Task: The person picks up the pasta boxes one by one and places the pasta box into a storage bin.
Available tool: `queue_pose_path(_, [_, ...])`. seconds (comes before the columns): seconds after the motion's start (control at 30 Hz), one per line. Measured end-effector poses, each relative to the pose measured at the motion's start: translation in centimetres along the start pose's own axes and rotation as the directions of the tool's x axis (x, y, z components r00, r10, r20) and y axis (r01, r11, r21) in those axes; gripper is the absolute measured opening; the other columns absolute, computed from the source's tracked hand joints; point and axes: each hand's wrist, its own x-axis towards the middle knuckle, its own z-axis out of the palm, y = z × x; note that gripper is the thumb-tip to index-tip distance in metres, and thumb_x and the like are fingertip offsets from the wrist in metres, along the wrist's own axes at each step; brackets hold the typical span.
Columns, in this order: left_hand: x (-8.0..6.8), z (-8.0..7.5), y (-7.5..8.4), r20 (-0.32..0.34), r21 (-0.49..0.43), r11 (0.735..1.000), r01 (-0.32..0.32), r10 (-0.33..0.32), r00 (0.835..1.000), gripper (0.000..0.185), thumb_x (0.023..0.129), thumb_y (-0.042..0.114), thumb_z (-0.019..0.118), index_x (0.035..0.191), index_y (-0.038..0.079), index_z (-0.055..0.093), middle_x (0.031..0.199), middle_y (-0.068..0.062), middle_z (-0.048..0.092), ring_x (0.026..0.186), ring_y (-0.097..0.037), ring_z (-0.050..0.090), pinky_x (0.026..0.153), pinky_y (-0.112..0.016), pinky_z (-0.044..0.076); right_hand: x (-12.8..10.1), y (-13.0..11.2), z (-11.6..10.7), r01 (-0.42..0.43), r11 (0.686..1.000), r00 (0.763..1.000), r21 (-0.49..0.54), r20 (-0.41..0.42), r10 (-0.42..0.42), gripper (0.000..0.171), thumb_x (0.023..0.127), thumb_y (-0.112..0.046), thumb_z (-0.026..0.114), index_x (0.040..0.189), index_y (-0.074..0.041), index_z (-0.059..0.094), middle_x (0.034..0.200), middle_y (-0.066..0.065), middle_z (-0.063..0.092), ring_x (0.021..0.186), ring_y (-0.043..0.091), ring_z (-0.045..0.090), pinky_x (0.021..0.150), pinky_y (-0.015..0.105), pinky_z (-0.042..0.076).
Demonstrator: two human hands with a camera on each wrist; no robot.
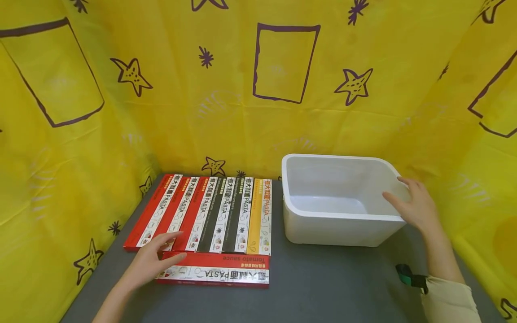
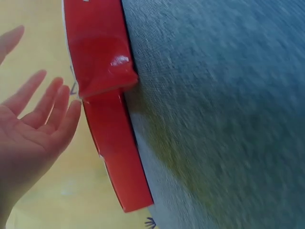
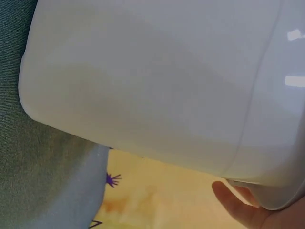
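My left hand (image 1: 151, 262) hovers at the left end of a red pasta box (image 1: 230, 260) lying crosswise, with fingers and thumb spread apart. In the left wrist view its fingers are extended beside the red box ends (image 2: 102, 62). Behind the crosswise box several pasta boxes lie side by side: red ones (image 1: 173, 211) at left, black ones (image 1: 212, 211) in the middle, a yellow one (image 1: 258, 215) at right. My right hand (image 1: 416, 208) grips the right rim of a white plastic bin (image 1: 331, 231), thumb over the opening, fingers under the rim's outside in the right wrist view.
The bin stands upright on the dark grey table (image 1: 323, 278), to the right of the boxes. Yellow patterned cloth (image 1: 226, 112) hangs close behind and along both sides. A dark strap (image 1: 412, 278) lies by the right sleeve.
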Motion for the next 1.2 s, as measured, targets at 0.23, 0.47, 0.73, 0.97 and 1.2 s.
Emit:
queue_pose_path(0.23, [-1.1, -0.2, -0.6, 0.012, 0.096, 0.993, -0.069, 0.069, 0.998, 0.057, 0.069, 0.045, 0.077, 0.117, 0.015, 0.062, 0.112, -0.002, 0.059, 0.1, -0.022, 0.054, 0.082, -0.047, 0.044, 0.1, 0.1, 0.0, -0.028, 0.999, 0.998, -0.022, 0.048, 0.029, 0.072, 0.089, -0.044, 0.054, 0.134, 0.008, 0.034, 0.132, 0.036, 0.03, 0.118, 0.054, 0.026, 0.091, 0.066, 0.02])
queue_pose_path(0.47, [-1.7, 0.0, -1.3, 0.041, 0.173, 0.972, -0.16, 0.155, 0.987, 0.063, 0.061, 0.05, 0.08, 0.113, 0.019, 0.063, 0.109, 0.002, 0.052, 0.102, -0.019, 0.044, 0.081, -0.049, 0.042, 0.0, 0.1, 0.0, -0.039, 0.999, 0.997, -0.023, 0.07, 0.041, 0.073, 0.089, -0.045, 0.052, 0.134, 0.008, 0.034, 0.133, 0.036, 0.028, 0.119, 0.054, 0.024, 0.092, 0.066, 0.019])
queue_pose_path(0.73, [-1.6, 0.6, -2.0, 0.08, 0.208, 0.959, -0.194, 0.181, 0.98, 0.067, 0.054, 0.051, 0.083, 0.11, 0.024, 0.059, 0.107, 0.01, 0.047, 0.103, -0.012, 0.033, 0.08, -0.042, 0.041, 0.0, 0.1, 0.0, -0.043, 0.999, 0.997, -0.025, 0.063, 0.044, 0.072, 0.089, -0.045, 0.053, 0.134, 0.007, 0.034, 0.134, 0.035, 0.028, 0.12, 0.053, 0.024, 0.091, 0.067, 0.019])
queue_pose_path(0.97, [-1.3, 0.8, -1.9, 0.13, 0.242, 0.948, -0.209, 0.181, 0.975, 0.07, 0.052, 0.052, 0.083, 0.111, 0.026, 0.057, 0.106, 0.01, 0.045, 0.1, -0.013, 0.035, 0.078, -0.038, 0.042, -0.1, 0.1, -0.1, -0.048, 0.999, 0.997, -0.021, 0.061, 0.049, 0.072, 0.089, -0.045, 0.053, 0.135, 0.007, 0.034, 0.134, 0.035, 0.028, 0.119, 0.053, 0.024, 0.092, 0.067, 0.019])
queue_pose_path(1.2, [-1.4, 0.6, -1.9, 0.178, 0.229, 0.947, -0.223, 0.185, 0.967, 0.067, 0.054, 0.054, 0.082, 0.111, 0.03, 0.058, 0.104, 0.011, 0.042, 0.098, -0.011, 0.033, 0.075, -0.033, 0.042, -0.2, -0.1, -0.1, -0.05, 0.999, 0.997, -0.022, 0.062, 0.051, 0.071, 0.089, -0.045, 0.052, 0.134, 0.007, 0.034, 0.133, 0.036, 0.028, 0.119, 0.054, 0.024, 0.091, 0.067, 0.019])
